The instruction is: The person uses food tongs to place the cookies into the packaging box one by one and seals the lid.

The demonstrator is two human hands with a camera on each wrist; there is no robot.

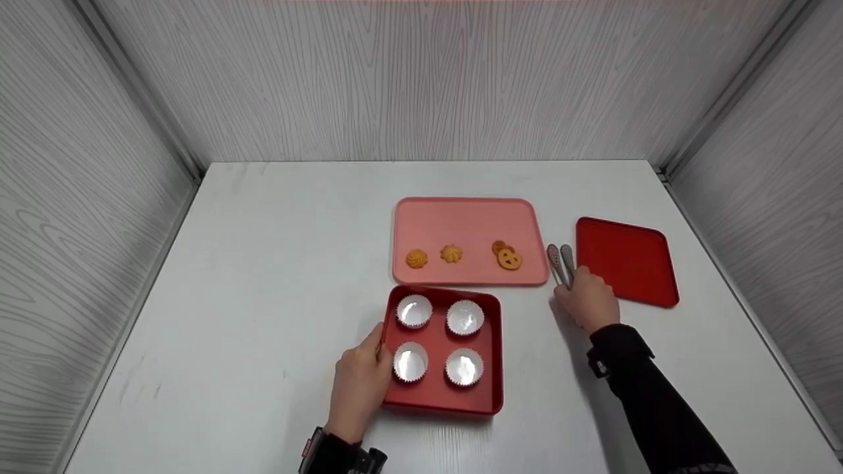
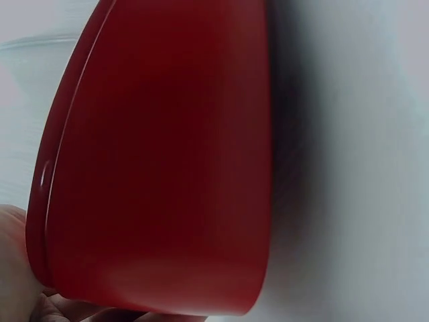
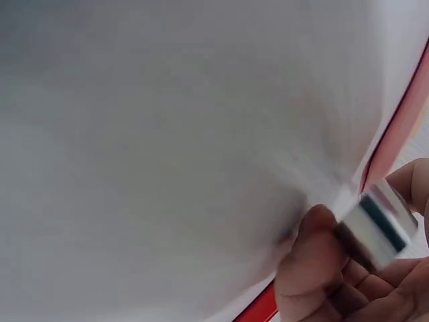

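Observation:
My left hand grips the left side of a square red baking tin. Several white paper baking cups stand inside it, with no contents visible. In the left wrist view, the tin's red outer wall fills the middle, with fingers around its lower edge. My right hand holds metal tongs, their two tips apart and pointing away from me. The right wrist view shows the tongs' shiny bent end between thumb and fingers. A pink tray carries a swirl cookie, a star-shaped cookie and pretzel-shaped cookies.
A flat red tray lies to the right, beside my right hand. The white table is bounded by a grey wood-grain back wall and two side walls. The pink tray lies just beyond the tin.

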